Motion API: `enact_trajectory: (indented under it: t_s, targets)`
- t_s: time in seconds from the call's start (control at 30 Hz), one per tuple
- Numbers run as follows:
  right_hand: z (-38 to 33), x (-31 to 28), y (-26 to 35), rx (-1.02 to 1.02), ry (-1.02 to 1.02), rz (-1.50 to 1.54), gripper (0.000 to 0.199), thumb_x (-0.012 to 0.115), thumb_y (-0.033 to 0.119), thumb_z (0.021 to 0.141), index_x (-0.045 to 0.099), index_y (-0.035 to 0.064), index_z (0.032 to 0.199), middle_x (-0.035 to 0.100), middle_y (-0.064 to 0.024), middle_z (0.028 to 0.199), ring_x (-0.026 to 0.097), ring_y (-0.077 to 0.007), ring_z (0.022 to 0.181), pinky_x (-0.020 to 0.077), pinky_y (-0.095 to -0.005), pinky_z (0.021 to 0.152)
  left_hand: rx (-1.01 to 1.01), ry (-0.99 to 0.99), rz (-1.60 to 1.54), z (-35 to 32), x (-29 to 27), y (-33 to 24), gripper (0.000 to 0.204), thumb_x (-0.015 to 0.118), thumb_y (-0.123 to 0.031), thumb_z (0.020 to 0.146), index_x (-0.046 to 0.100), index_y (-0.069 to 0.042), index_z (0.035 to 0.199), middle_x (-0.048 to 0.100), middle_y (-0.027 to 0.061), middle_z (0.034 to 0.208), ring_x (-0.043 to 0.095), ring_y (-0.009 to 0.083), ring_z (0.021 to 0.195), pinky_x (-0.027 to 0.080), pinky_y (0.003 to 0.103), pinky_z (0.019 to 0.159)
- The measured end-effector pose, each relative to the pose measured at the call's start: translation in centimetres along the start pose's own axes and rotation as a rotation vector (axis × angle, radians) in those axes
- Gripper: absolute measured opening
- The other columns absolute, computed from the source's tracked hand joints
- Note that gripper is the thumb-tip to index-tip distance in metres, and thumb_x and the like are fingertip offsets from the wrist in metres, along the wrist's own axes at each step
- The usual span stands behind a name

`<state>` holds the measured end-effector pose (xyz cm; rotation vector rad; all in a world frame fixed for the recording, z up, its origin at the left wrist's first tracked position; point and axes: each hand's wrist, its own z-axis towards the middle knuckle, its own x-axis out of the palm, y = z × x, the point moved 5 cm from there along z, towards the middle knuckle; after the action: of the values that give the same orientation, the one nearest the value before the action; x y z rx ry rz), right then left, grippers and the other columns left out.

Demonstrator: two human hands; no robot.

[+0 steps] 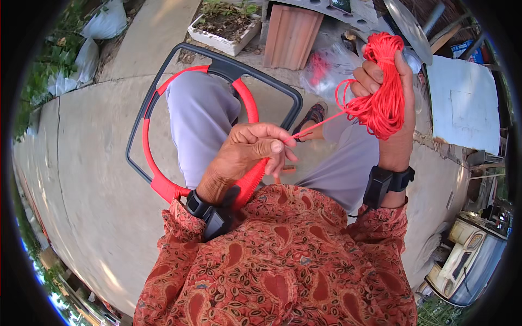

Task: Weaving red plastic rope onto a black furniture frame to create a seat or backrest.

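Observation:
A thick bundle of red cord is gripped in my right hand, raised at the upper right. From it a single strand runs down and left to my left hand, whose thumb and fingers pinch it. A loose loop of the cord sticks out left of the bundle. Around my left knee sits a dark frame with a ring closely wrapped in red cord. The ring's lower right part passes behind my left hand and wrist, so some of it is hidden.
My left leg comes up through the ring. Ahead stand a white planter and a reddish tile, with a clear plastic bag beside them. A pale blue board is at the right, above a worn white machine.

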<state>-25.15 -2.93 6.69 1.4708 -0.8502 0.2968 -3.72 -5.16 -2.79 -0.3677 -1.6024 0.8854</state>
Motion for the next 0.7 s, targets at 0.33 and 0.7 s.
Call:
enact_trajectory:
  t_s: [0.33,0.7]
  targets:
    - [2.1,-9.0,4.1,-0.150,-0.133,0.135,0.032,0.057,0.028,0.094,0.047,-0.0012,0.101,0.044,-0.0026,0.078,0.041,-0.0134,0.072,0.0379,-0.0268,0.066,0.327,-0.438,0.973,-0.8,-0.4,-2.5,0.008,0.065,0.000,0.085,0.067,0.001,0.092,0.061,0.0043,0.070,0.057,0.0164,0.076,0.046,0.031,0.074]
    - [2.6,-14.5,5.2,-0.341,-0.362,-0.215,0.028,0.075,0.013,0.080,0.061,0.0033,0.102,0.063,-0.0037,0.090,0.064,-0.0154,0.080,0.0544,-0.0319,0.071,0.457,-0.439,1.215,-0.5,0.2,-2.7,0.012,0.071,-0.007,0.077,0.059,-0.005,0.078,0.063,0.0070,0.091,0.054,0.0271,0.099,0.040,0.038,0.089]
